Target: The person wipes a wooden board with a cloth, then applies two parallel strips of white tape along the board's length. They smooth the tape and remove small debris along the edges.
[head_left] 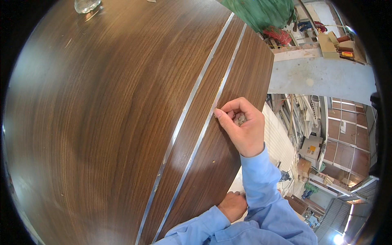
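Observation:
A large dark brown wood-grain panel (122, 122) fills most of the view, with two narrow silvery strips running side by side along it, a left strip (183, 111) and a right strip (199, 141). My right hand (249, 128) is above the panel, its thumb and forefinger pinched together at the right strip. Within its curled fingers shows a crumpled whitish wad (240, 119); its exact kind is unclear. My left hand (233, 207) rests in a loose curl by the panel's near right edge, its fingers hidden. Small tan crumbs (213, 161) dot the panel.
A clear glass vessel (86, 5) stands at the panel's far left. Beyond the far right edge are a green sheet (261, 12), a red mesh bundle (278, 36) and a cardboard box (329, 45). Stacked boards and strips (298, 114) lean at the right.

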Available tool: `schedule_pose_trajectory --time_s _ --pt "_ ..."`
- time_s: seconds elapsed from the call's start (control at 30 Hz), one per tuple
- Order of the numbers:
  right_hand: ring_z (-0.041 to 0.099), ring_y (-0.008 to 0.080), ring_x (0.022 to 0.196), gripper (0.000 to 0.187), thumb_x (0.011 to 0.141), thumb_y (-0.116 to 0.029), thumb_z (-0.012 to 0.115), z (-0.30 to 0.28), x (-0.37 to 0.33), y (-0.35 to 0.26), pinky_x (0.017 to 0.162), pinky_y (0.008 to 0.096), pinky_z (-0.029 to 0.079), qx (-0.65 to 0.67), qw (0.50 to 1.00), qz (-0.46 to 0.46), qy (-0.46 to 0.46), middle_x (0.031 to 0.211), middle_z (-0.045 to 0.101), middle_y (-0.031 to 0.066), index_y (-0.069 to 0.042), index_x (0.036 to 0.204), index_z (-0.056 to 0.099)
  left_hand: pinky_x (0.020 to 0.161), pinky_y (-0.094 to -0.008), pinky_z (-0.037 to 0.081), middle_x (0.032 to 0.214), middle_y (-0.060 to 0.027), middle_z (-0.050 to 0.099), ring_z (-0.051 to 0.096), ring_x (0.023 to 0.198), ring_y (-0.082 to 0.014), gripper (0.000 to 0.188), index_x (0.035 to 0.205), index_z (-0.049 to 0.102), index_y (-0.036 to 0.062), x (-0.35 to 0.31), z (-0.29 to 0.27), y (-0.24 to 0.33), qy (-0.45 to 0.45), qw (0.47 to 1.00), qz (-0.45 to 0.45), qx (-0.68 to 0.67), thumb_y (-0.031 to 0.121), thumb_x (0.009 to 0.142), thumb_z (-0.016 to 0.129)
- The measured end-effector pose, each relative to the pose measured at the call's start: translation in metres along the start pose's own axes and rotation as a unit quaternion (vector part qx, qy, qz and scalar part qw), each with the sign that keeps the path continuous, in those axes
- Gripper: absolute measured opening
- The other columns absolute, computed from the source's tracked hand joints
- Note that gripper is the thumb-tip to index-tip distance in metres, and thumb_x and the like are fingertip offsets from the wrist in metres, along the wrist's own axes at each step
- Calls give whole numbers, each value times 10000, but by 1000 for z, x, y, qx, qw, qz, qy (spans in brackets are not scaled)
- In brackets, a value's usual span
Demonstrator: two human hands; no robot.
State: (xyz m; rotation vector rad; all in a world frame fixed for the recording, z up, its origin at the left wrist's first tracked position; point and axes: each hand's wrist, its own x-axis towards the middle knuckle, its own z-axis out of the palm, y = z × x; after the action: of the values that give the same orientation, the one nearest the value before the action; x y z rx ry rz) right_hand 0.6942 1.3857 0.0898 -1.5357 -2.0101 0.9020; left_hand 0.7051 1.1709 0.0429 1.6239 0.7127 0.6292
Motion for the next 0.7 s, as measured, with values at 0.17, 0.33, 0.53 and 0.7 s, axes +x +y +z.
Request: schedule_pose_trajectory --time_s 0.17,0.33,0.53,0.7 --pt "567 80 641 148 850 -77 768 6 4 0 600 251 467 26 998 20 55 685 635 25 -4 789 654 715 -452 517 922 -151 670 661 863 -320 174 904 685 30 1 0 -2 1 1000 -1 -1 186 857 623" --pt "548 65 693 176 873 -97 778 2 0 -3 646 235 456 18 999 34 22 729 629 -1 -12 785 652 713 -449 515 911 -144 666 661 861 -311 185 870 686 29 0 -3 -1 -13 1000 12 13 204 851 629" --pt "558 60 674 180 870 -100 782 -6 4 -2 635 235 458 15 999 43 -27 708 643 5 -12 775 656 724 -451 518 926 -142 668 662 864 -308 182 857 686 30 0 -3 0 -7 1000 4 21 204 850 630" --pt "541 48 666 197 869 -96 783 2 6 -1 623 224 445 33 997 63 7 689 624 -9 -13 762 640 762 -460 509 894 -163 659 637 855 -357 162 925 663 56 1 2 -3 26 999 2 -22 174 817 691"
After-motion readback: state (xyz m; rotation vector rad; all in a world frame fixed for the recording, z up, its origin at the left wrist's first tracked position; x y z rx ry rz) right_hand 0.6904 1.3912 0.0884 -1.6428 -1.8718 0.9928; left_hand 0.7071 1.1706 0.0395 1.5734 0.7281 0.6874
